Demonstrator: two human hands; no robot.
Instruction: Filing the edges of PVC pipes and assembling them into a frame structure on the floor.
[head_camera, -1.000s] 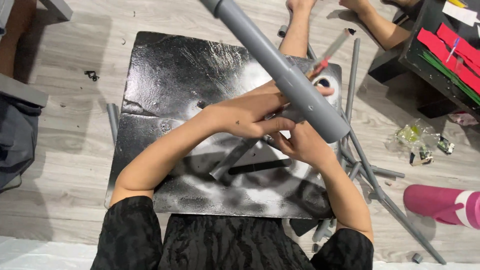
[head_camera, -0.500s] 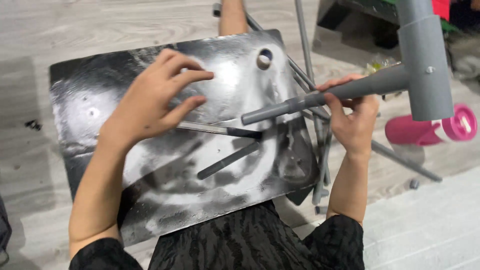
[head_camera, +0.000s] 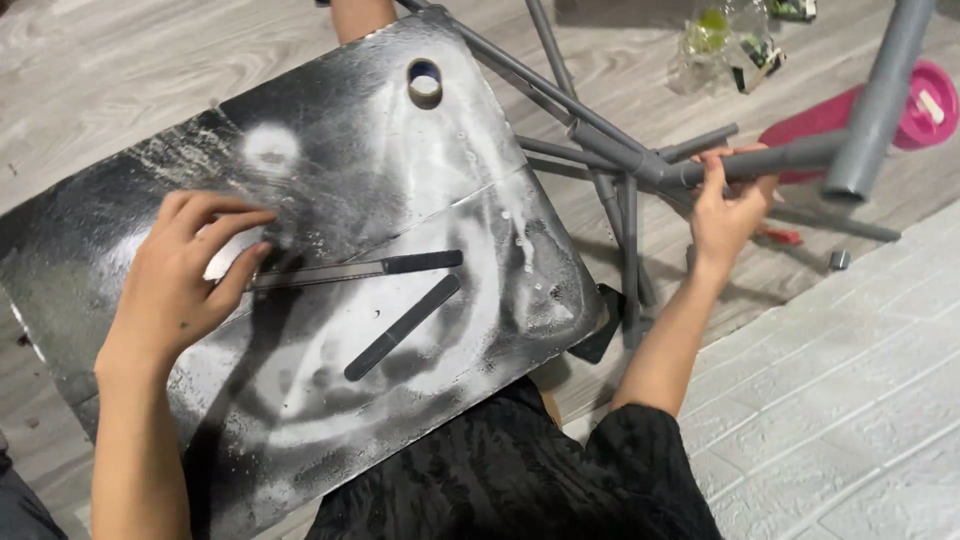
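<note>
My left hand (head_camera: 190, 270) rests with fingers bent on a black board (head_camera: 330, 160) sprayed with silver paint. Its fingertips touch the near end of a long dark utility knife (head_camera: 350, 270) lying on the board. A dark flat file-like stick (head_camera: 402, 327) lies just below the knife. My right hand (head_camera: 728, 205) is off the board's right side, shut on a grey plastic pipe (head_camera: 770, 160) that joins a thicker grey pipe (head_camera: 880, 95) at the upper right.
Several thin grey pipes (head_camera: 600, 150) lie crossed on the wooden floor beside the board. A pink bottle (head_camera: 910, 105) lies behind the thick pipe. Clear plastic bags (head_camera: 725, 45) sit at the top. A round hole (head_camera: 424, 82) is in the board. White brick-pattern flooring (head_camera: 850, 400) covers the lower right.
My right hand has carried the pipe assembly away to the right, off the board. My left hand has dropped onto the board, fingers at the knife. The view has shifted.
</note>
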